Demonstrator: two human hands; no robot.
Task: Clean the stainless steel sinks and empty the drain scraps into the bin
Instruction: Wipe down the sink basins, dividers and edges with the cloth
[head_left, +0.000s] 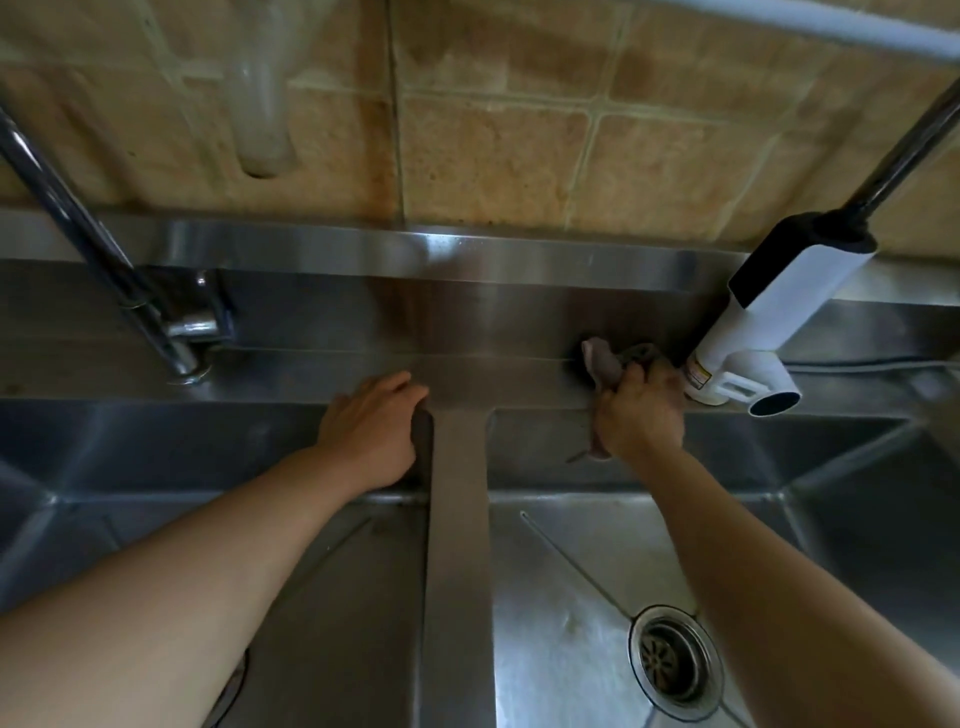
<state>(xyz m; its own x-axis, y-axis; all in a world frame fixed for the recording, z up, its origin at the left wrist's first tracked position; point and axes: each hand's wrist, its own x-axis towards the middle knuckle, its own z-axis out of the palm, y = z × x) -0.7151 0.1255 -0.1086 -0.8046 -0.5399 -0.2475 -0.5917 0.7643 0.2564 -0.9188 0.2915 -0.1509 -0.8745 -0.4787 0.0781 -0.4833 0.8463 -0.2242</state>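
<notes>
The cloth (605, 358), grey and crumpled, lies bunched on the steel ledge (322, 374) behind the right sink (571, 561), at about 1 o'clock in the view. The right hand (640, 415) holds it, its grip curled tight round the fabric, and a tail of cloth hangs below the palm. Just beside it at 3 o'clock stands a white tap heater (748, 332). The left hand (375, 431) rests on the back corner of the left sink (332, 571), fingers straight and flat on the ledge. The divider (460, 545) runs between the basins. The drain strainer (674, 657) sits at 5 o'clock. A chrome tap (176, 322) stands at 10 o'clock.
</notes>
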